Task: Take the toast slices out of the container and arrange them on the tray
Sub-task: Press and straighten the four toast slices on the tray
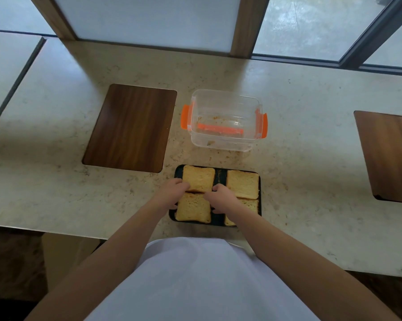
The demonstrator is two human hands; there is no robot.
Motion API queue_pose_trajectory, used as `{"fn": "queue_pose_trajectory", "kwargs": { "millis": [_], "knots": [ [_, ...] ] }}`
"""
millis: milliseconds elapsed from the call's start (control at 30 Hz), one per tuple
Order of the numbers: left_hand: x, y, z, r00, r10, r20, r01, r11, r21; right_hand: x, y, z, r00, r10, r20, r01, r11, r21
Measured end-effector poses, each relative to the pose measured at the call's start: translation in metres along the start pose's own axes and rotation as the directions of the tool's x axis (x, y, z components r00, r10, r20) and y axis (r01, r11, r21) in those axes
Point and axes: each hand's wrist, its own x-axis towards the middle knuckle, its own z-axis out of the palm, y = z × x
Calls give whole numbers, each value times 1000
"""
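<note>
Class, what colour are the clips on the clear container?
Orange clips on the container, seen best in the head view.

Soft daylight entered from the windows point(311, 26) at twelve o'clock. The countertop point(56, 112) showed faint shadows; wide-angle distortion curved the edges.

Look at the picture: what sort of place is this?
Probably a dining counter by a window: a pale stone-look countertop, wooden placemats laid on it, and glass panes running along the far edge.
</note>
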Motion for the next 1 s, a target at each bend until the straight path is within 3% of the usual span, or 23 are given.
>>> {"fn": "queue_pose_trajectory", "kwargs": {
  "millis": [867,1000],
  "knots": [
    [-3,-5,-3,999,53,15,-53,998,30,4,10,-7,999,-36,33,34,998,50],
    [-4,5,-3,995,84,-54,-85,996,-23,-2,30,-27,991,-111,-74,117,989,85]
  ]
}}
